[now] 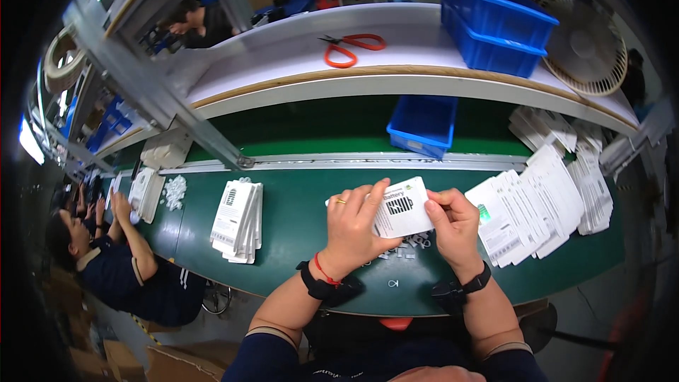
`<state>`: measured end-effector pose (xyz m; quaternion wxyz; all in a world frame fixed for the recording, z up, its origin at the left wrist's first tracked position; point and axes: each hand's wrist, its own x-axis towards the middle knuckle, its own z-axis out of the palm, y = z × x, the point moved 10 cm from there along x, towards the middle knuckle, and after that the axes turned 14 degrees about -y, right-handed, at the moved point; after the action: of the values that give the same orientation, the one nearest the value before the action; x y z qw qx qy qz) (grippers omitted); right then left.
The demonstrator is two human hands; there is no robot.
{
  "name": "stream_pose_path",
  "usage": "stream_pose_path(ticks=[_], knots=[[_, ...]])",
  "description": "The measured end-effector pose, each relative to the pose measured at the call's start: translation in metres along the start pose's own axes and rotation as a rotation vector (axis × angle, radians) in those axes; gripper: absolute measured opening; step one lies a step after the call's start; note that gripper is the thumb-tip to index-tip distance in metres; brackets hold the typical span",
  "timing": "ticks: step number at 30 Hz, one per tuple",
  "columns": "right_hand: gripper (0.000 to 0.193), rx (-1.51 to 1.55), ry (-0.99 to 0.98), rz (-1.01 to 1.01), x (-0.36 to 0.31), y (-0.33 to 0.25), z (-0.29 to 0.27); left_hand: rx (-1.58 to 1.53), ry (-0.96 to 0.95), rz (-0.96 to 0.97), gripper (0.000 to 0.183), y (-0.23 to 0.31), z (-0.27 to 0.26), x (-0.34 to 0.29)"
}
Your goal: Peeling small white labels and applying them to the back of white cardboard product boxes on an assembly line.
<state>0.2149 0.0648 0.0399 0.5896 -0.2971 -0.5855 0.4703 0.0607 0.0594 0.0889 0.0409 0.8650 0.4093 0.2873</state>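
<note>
Both hands hold one small white printed card package (403, 206) above the green work surface (297, 226). My left hand (353, 223) grips its left side with the fingers curled over the top edge. My right hand (453, 221) pinches its right edge. Under the package, a few small white pieces (410, 246) lie on the green surface. Each wrist wears a black band, and the left wrist also has a red string.
A stack of white packages (239, 221) lies to the left. Fanned rows of white packages (544, 205) spread at the right. A blue bin (423, 126) sits behind, more blue bins (495, 21) and orange scissors (351, 48) on the shelf. Another person (120, 262) works at far left.
</note>
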Motion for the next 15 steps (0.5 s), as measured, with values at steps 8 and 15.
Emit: stream_pose_path(ticks=[8, 15], knots=[[0.008, -0.004, 0.079, -0.006, -0.0084, -0.0056, -0.0037, -0.017, 0.013, -0.017, 0.082, 0.0030, 0.0081, -0.0025], [0.008, -0.010, 0.069, 0.005, -0.0064, -0.0052, -0.0062, 0.001, 0.009, -0.009, 0.081, 0.0091, 0.0029, -0.0032]])
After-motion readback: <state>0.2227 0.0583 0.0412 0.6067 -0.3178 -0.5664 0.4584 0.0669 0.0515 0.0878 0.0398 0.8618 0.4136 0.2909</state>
